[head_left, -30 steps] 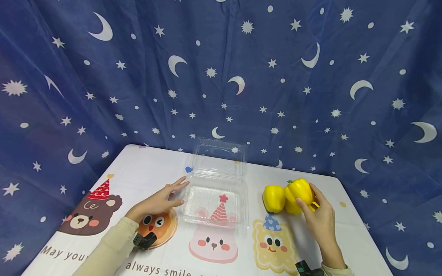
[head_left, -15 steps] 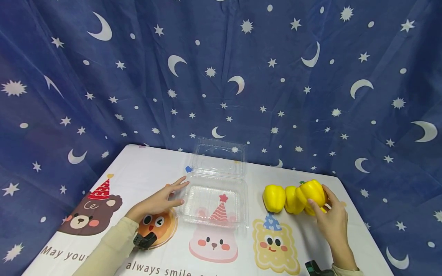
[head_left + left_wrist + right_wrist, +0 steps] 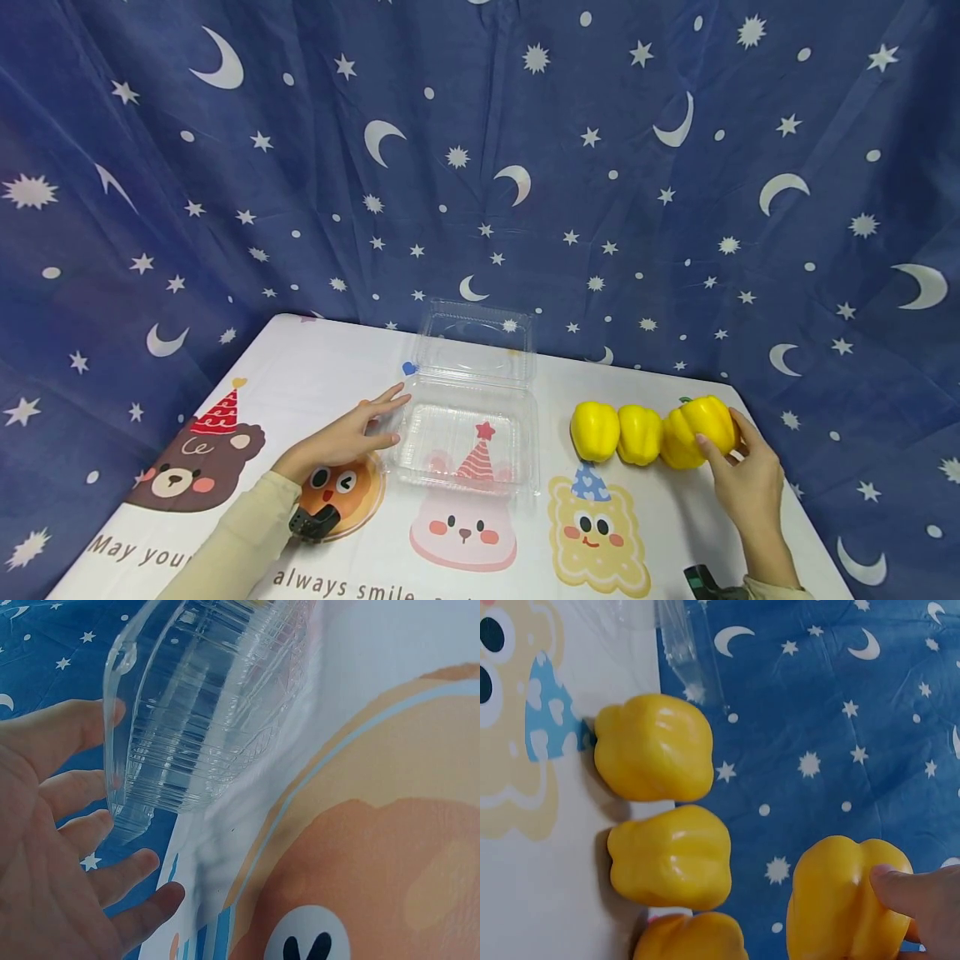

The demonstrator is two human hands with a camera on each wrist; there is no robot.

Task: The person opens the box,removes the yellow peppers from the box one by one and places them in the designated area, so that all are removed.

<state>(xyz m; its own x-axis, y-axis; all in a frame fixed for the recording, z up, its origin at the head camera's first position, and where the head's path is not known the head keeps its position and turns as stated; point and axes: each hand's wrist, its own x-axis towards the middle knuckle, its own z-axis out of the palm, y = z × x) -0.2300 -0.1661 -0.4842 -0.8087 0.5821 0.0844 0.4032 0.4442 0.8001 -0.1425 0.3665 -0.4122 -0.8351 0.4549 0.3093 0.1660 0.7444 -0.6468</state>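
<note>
My right hand (image 3: 750, 483) grips a yellow bell pepper (image 3: 714, 423), its thumb on the near side and fingers on the far right. This pepper overlaps another yellow bell pepper (image 3: 677, 447) in the head view, while the right wrist view shows the held pepper (image 3: 840, 900) apart from the others. Two more yellow peppers, a middle one (image 3: 640, 436) and a leftmost one (image 3: 596, 432), sit to the left in a row. Fingers extended, my left hand (image 3: 345, 433) touches the left rim of a clear plastic clamshell box (image 3: 202, 712), whose lid (image 3: 476, 342) is tipped back.
A white cartoon-printed tablecloth (image 3: 337, 358) covers the table. Behind the far edge hangs a dark blue curtain (image 3: 450, 208) with moons and stars. The box stands between my left hand and the peppers.
My right hand has moved to the right with its pepper, past the middle pepper and over the one at the right end. Left hand and box have stayed put.
</note>
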